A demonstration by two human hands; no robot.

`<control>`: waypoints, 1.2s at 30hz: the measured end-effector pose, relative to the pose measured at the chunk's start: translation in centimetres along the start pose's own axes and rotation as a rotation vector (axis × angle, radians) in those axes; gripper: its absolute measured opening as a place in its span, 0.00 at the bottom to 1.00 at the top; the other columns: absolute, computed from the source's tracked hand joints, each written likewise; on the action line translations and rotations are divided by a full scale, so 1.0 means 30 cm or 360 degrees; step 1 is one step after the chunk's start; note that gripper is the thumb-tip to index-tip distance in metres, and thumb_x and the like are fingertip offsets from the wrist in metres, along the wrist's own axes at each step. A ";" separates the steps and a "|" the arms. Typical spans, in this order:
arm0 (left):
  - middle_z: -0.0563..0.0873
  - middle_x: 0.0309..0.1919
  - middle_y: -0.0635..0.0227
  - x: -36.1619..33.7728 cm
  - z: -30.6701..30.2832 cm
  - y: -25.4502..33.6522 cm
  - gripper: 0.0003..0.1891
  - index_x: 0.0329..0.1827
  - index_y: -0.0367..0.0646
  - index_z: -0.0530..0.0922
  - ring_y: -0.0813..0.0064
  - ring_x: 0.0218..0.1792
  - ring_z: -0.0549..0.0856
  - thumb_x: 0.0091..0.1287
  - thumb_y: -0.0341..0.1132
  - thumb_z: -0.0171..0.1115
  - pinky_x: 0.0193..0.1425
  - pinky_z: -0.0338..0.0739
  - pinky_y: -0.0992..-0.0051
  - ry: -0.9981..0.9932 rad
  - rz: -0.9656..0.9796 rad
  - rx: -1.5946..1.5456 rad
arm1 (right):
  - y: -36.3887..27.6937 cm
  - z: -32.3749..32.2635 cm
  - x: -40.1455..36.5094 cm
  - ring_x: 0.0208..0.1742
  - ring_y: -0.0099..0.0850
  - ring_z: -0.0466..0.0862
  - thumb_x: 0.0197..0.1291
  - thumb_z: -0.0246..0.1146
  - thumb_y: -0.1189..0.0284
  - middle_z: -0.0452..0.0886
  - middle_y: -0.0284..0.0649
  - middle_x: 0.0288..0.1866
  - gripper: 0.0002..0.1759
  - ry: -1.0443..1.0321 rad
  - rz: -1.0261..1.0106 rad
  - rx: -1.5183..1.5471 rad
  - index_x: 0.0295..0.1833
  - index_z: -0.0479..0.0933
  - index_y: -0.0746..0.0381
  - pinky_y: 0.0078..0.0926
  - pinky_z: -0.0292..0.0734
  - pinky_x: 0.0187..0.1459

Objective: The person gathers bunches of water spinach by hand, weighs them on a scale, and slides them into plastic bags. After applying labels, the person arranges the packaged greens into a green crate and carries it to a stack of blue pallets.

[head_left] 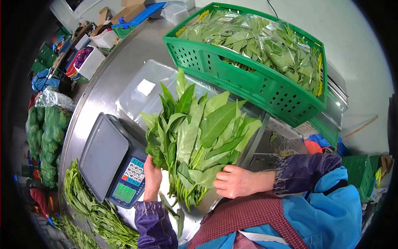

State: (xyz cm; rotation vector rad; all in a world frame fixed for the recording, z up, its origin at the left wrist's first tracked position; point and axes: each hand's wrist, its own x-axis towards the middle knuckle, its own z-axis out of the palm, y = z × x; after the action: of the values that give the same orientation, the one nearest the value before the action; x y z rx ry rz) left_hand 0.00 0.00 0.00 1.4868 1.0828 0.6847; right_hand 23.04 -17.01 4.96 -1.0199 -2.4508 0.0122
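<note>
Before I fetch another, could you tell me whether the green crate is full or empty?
Full: bagged leaves fill the green crate to its rim. The left hand and right hand hold a loose bunch.

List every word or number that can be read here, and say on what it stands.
"7 8 9", "4 5 6", "1 2 3": digit keys on the scale keypad, small.
Scale display: nothing legible.
Labels on the bagged leaves in the green crate: too small to read.
White sticker on the clear bags: blurred or blank.
Leaf bundle, held by left hand and right hand: no text.
</note>
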 end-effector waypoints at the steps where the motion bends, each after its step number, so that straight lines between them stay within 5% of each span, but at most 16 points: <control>1: 0.79 0.38 0.73 0.002 0.001 -0.003 0.14 0.53 0.41 0.72 0.84 0.34 0.75 0.66 0.20 0.49 0.36 0.70 0.83 -0.0004 0.0020 -0.0011 | -0.006 -0.001 0.001 0.32 0.27 0.67 0.34 0.58 0.67 0.64 0.31 0.24 0.08 0.0003 0.0003 0.0004 0.16 0.68 0.57 0.23 0.59 0.28; 5: 0.79 0.36 0.74 -0.021 0.040 -0.015 0.14 0.52 0.40 0.72 0.84 0.32 0.74 0.65 0.19 0.49 0.34 0.70 0.82 -0.0001 0.0063 -0.0041 | -0.049 -0.019 -0.024 0.32 0.27 0.67 0.35 0.58 0.67 0.63 0.31 0.24 0.08 -0.0042 0.0037 0.0011 0.16 0.67 0.57 0.23 0.59 0.28; 11: 0.82 0.41 0.60 -0.030 0.047 -0.015 0.15 0.52 0.37 0.70 0.74 0.42 0.79 0.61 0.20 0.53 0.46 0.72 0.76 0.0010 0.0279 0.0309 | -0.101 -0.044 -0.014 0.32 0.27 0.68 0.36 0.57 0.67 0.64 0.31 0.24 0.07 -0.0140 0.0100 0.0001 0.17 0.68 0.57 0.23 0.60 0.29; 16: 0.81 0.42 0.50 -0.037 0.097 0.010 0.25 0.60 0.45 0.65 0.51 0.45 0.80 0.57 0.20 0.51 0.47 0.73 0.63 -0.0180 0.0332 0.0621 | -0.150 -0.044 -0.035 0.32 0.25 0.70 0.38 0.57 0.67 0.66 0.30 0.25 0.06 -0.0272 0.0184 -0.0068 0.18 0.69 0.55 0.22 0.62 0.30; 20: 0.81 0.38 0.50 -0.058 0.196 0.037 0.34 0.65 0.58 0.62 0.48 0.39 0.80 0.53 0.19 0.49 0.44 0.74 0.59 -0.0387 0.0302 0.0628 | -0.164 -0.019 -0.081 0.29 0.28 0.74 0.40 0.57 0.67 0.67 0.32 0.25 0.05 -0.0447 0.0334 0.0124 0.19 0.71 0.54 0.27 0.69 0.25; 24: 0.78 0.37 0.52 -0.142 0.327 -0.021 0.29 0.60 0.50 0.69 0.51 0.39 0.79 0.52 0.20 0.48 0.41 0.74 0.60 -0.0670 0.0982 0.0978 | -0.148 -0.061 -0.092 0.28 0.38 0.80 0.46 0.57 0.69 0.75 0.38 0.26 0.04 -0.0899 0.0667 0.0774 0.25 0.76 0.56 0.39 0.75 0.31; 26: 0.75 0.33 0.60 -0.213 0.368 0.086 0.31 0.62 0.55 0.68 0.60 0.38 0.77 0.52 0.22 0.50 0.37 0.74 0.66 -0.0841 0.1124 0.1259 | -0.046 -0.165 -0.033 0.30 0.41 0.80 0.51 0.58 0.69 0.80 0.40 0.30 0.06 -0.1022 0.0618 0.1267 0.32 0.78 0.57 0.39 0.74 0.35; 27: 0.73 0.32 0.62 -0.233 0.385 0.103 0.31 0.62 0.57 0.68 0.63 0.37 0.76 0.52 0.23 0.50 0.36 0.73 0.67 -0.0835 0.1241 0.1361 | 0.005 -0.213 0.006 0.27 0.32 0.80 0.55 0.58 0.67 0.81 0.37 0.30 0.07 -0.0533 0.0612 0.1276 0.36 0.79 0.57 0.26 0.74 0.31; 28: 0.73 0.32 0.62 -0.247 0.400 0.118 0.31 0.62 0.57 0.68 0.63 0.37 0.76 0.52 0.23 0.50 0.36 0.73 0.67 -0.0863 0.1242 0.1339 | 0.056 -0.267 0.055 0.26 0.27 0.79 0.55 0.58 0.68 0.81 0.37 0.29 0.09 -0.0475 0.0909 0.1273 0.39 0.79 0.60 0.24 0.73 0.31; 30: 0.74 0.38 0.61 -0.276 0.418 0.139 0.30 0.62 0.56 0.69 0.63 0.40 0.75 0.52 0.24 0.51 0.42 0.73 0.69 -0.0923 0.1266 0.1577 | 0.201 -0.241 0.078 0.31 0.26 0.79 0.61 0.55 0.62 0.81 0.39 0.34 0.18 -0.0459 0.1415 0.1317 0.50 0.75 0.63 0.23 0.75 0.31; 31: 0.74 0.38 0.61 -0.281 0.418 0.142 0.30 0.62 0.56 0.69 0.63 0.40 0.75 0.52 0.24 0.51 0.42 0.73 0.69 -0.0933 0.1272 0.1575 | 0.237 -0.187 0.053 0.31 0.26 0.79 0.61 0.55 0.62 0.81 0.39 0.34 0.18 -0.0452 0.1424 0.1317 0.50 0.75 0.63 0.23 0.75 0.31; 33: 0.75 0.41 0.60 -0.276 0.404 0.146 0.29 0.62 0.52 0.68 0.62 0.43 0.76 0.53 0.25 0.50 0.45 0.72 0.69 -0.0800 0.1358 0.1473 | 0.300 -0.030 -0.022 0.47 0.32 0.78 0.66 0.48 0.55 0.77 0.45 0.48 0.29 -0.1270 0.1719 0.1451 0.61 0.65 0.68 0.25 0.75 0.46; 35: 0.76 0.43 0.60 -0.298 0.356 0.174 0.28 0.61 0.50 0.69 0.62 0.45 0.76 0.53 0.25 0.51 0.46 0.72 0.69 -0.0699 0.1393 0.1440 | 0.239 0.040 -0.079 0.62 0.37 0.67 0.66 0.42 0.49 0.69 0.49 0.59 0.36 -0.1380 0.1366 0.1563 0.67 0.56 0.69 0.28 0.64 0.60; 36: 0.76 0.45 0.60 -0.320 0.324 0.187 0.26 0.60 0.47 0.70 0.63 0.46 0.76 0.53 0.25 0.52 0.47 0.72 0.68 -0.0606 0.1427 0.1407 | 0.243 0.067 -0.096 0.68 0.37 0.59 0.65 0.47 0.50 0.63 0.50 0.64 0.37 -0.1373 0.1404 0.1800 0.67 0.54 0.68 0.30 0.53 0.67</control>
State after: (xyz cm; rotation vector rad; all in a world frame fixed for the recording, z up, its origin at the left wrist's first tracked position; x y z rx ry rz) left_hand 5.98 -12.64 4.75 2.7974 0.3505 0.4656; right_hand 28.77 -13.35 0.59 -1.4975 -1.7054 2.1610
